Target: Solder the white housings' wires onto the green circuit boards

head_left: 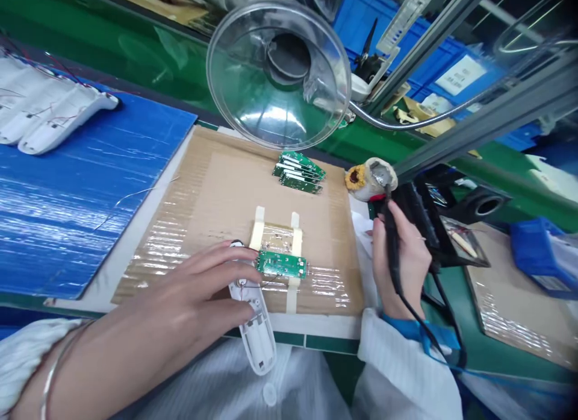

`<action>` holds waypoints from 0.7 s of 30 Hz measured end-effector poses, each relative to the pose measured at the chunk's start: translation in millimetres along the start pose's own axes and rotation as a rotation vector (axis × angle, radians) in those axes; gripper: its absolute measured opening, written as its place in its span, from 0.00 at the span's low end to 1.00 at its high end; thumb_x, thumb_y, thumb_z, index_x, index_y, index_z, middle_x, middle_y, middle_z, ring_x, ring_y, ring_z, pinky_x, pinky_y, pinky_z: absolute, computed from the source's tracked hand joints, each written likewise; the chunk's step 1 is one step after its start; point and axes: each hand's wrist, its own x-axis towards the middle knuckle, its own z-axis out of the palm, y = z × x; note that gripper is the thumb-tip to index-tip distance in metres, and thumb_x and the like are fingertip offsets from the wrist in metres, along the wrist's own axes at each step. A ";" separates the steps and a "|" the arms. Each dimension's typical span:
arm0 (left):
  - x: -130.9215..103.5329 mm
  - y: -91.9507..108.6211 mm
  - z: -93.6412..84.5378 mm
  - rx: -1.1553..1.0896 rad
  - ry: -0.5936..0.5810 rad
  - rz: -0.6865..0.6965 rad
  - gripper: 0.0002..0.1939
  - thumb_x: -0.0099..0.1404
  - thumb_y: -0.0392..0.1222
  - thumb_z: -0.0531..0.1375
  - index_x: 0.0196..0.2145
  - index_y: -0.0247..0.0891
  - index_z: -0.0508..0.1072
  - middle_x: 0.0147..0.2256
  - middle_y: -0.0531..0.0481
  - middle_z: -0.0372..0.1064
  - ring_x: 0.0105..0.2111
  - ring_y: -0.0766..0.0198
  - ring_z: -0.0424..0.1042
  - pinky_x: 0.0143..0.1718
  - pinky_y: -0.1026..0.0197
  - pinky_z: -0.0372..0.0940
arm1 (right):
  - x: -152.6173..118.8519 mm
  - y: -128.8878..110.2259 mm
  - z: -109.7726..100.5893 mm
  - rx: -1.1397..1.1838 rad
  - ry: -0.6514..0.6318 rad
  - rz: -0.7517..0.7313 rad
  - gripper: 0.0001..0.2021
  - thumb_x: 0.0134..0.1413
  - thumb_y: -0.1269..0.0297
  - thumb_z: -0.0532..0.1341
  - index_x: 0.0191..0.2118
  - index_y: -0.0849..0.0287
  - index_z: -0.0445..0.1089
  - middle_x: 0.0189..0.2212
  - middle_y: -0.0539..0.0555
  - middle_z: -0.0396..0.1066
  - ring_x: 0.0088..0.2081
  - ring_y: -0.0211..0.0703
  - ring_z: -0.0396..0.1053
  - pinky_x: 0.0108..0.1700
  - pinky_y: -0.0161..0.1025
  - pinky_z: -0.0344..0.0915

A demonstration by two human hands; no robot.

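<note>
My left hand (203,287) is closed around the upper end of a white plastic housing (262,344), whose hollow inner side faces up. Thin wires run from the housing toward a green circuit board (282,264) lying beside my fingertips, over pale tape strips (292,296) on the cardboard. In my right hand (401,257) is a soldering iron (392,245), gripped like a pen. Its tip reaches the round tip-cleaner pot (380,174), next to a yellow sponge (355,178); whether it touches the inside I cannot tell.
A stack of green circuit boards (298,172) lies on the cardboard sheet (217,191). Above hangs a clear fume hood (277,73) on a flexible pipe. More white housings with wires (58,115) rest on a blue board (135,161) at left. A black tray (460,242) stands at right.
</note>
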 end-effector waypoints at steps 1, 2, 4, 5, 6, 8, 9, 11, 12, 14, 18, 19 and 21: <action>1.7 1.0 1.4 -0.029 0.007 -0.012 0.13 0.72 0.32 0.53 0.45 0.44 0.75 0.49 0.51 0.70 0.61 0.62 0.59 0.68 0.52 0.51 | 0.7 3.5 1.4 -0.017 -0.013 -0.007 0.21 0.60 0.59 0.58 0.58 0.54 0.66 0.52 0.57 0.72 0.51 0.47 0.71 0.56 0.47 0.65; 3.5 1.9 3.0 -0.058 0.011 -0.029 0.12 0.72 0.32 0.54 0.45 0.43 0.75 0.45 0.51 0.71 0.60 0.63 0.61 0.67 0.52 0.54 | 0.5 5.8 1.6 -0.021 -0.013 -0.006 0.22 0.60 0.59 0.58 0.59 0.54 0.65 0.52 0.57 0.72 0.52 0.47 0.70 0.57 0.47 0.64; 6.8 3.1 7.6 -0.092 0.029 -0.078 0.10 0.71 0.33 0.56 0.45 0.41 0.74 0.40 0.52 0.73 0.57 0.62 0.64 0.65 0.52 0.56 | -2.6 6.3 -1.0 -0.023 0.001 0.001 0.22 0.59 0.58 0.59 0.58 0.54 0.67 0.52 0.57 0.72 0.52 0.47 0.71 0.57 0.46 0.65; 8.4 3.6 10.4 -0.098 0.051 -0.104 0.09 0.70 0.33 0.57 0.44 0.41 0.74 0.38 0.52 0.73 0.56 0.62 0.65 0.65 0.52 0.56 | -5.7 4.0 -3.2 -0.023 0.007 0.006 0.21 0.58 0.57 0.60 0.56 0.54 0.69 0.50 0.56 0.73 0.51 0.47 0.71 0.56 0.46 0.65; 9.8 4.2 13.6 -0.098 0.079 -0.127 0.08 0.69 0.33 0.58 0.43 0.40 0.74 0.37 0.52 0.73 0.55 0.62 0.66 0.65 0.51 0.56 | -10.0 -0.1 -5.5 -0.014 0.028 0.020 0.20 0.57 0.57 0.62 0.55 0.53 0.70 0.49 0.56 0.74 0.50 0.47 0.72 0.55 0.46 0.65; 13.0 5.9 20.7 -0.101 0.135 -0.156 0.06 0.68 0.32 0.59 0.40 0.38 0.74 0.36 0.52 0.73 0.54 0.61 0.66 0.64 0.50 0.57 | -22.6 -13.8 -8.2 0.046 0.139 0.069 0.17 0.57 0.57 0.62 0.51 0.53 0.73 0.45 0.55 0.75 0.44 0.44 0.73 0.49 0.44 0.67; 14.8 7.3 24.4 -0.108 0.157 -0.166 0.05 0.68 0.31 0.59 0.39 0.38 0.74 0.36 0.51 0.73 0.53 0.60 0.66 0.63 0.50 0.57 | -30.5 -22.9 -8.1 0.151 0.250 0.113 0.15 0.57 0.58 0.63 0.50 0.53 0.74 0.41 0.53 0.75 0.36 0.41 0.73 0.39 0.41 0.68; 19.2 10.7 31.6 -0.112 0.204 -0.199 0.04 0.68 0.30 0.59 0.38 0.36 0.73 0.36 0.50 0.71 0.52 0.60 0.66 0.61 0.50 0.59 | -47.7 -42.7 -4.8 0.451 0.447 0.120 0.11 0.59 0.57 0.60 0.40 0.56 0.77 0.28 0.50 0.73 0.21 0.35 0.65 0.22 0.37 0.58; 21.6 12.6 34.9 -0.107 0.227 -0.227 0.04 0.67 0.30 0.58 0.37 0.35 0.72 0.37 0.48 0.70 0.51 0.60 0.66 0.60 0.51 0.60 | -55.8 -52.1 -2.0 0.548 0.514 0.093 0.13 0.59 0.56 0.60 0.33 0.58 0.77 0.23 0.49 0.71 0.19 0.35 0.64 0.20 0.37 0.56; 26.2 16.0 40.0 -0.086 0.256 -0.300 0.04 0.67 0.30 0.57 0.35 0.34 0.71 0.40 0.46 0.68 0.50 0.59 0.65 0.57 0.51 0.62 | -68.5 -67.3 4.2 0.669 0.523 0.047 0.13 0.57 0.58 0.61 0.26 0.58 0.75 0.18 0.47 0.66 0.19 0.36 0.63 0.20 0.37 0.56; 31.1 19.2 43.9 -0.058 0.229 -0.384 0.04 0.66 0.30 0.57 0.33 0.32 0.70 0.41 0.44 0.65 0.48 0.58 0.64 0.52 0.52 0.63 | -77.1 -81.3 11.9 0.777 0.424 -0.024 0.09 0.56 0.61 0.63 0.27 0.59 0.75 0.17 0.47 0.67 0.21 0.35 0.64 0.24 0.37 0.61; 31.3 19.2 43.9 -0.058 0.215 -0.390 0.04 0.66 0.30 0.57 0.33 0.32 0.70 0.41 0.44 0.65 0.48 0.58 0.64 0.52 0.52 0.62 | -77.0 -82.5 12.3 0.777 0.389 -0.020 0.10 0.56 0.61 0.63 0.28 0.60 0.75 0.17 0.47 0.67 0.20 0.35 0.64 0.24 0.36 0.61; 31.3 18.9 43.5 -0.060 0.197 -0.396 0.04 0.65 0.30 0.56 0.33 0.32 0.71 0.42 0.44 0.65 0.48 0.58 0.64 0.53 0.52 0.62 | -76.5 -83.5 11.2 0.773 0.339 0.001 0.10 0.56 0.61 0.63 0.28 0.60 0.75 0.17 0.47 0.67 0.20 0.35 0.65 0.24 0.36 0.61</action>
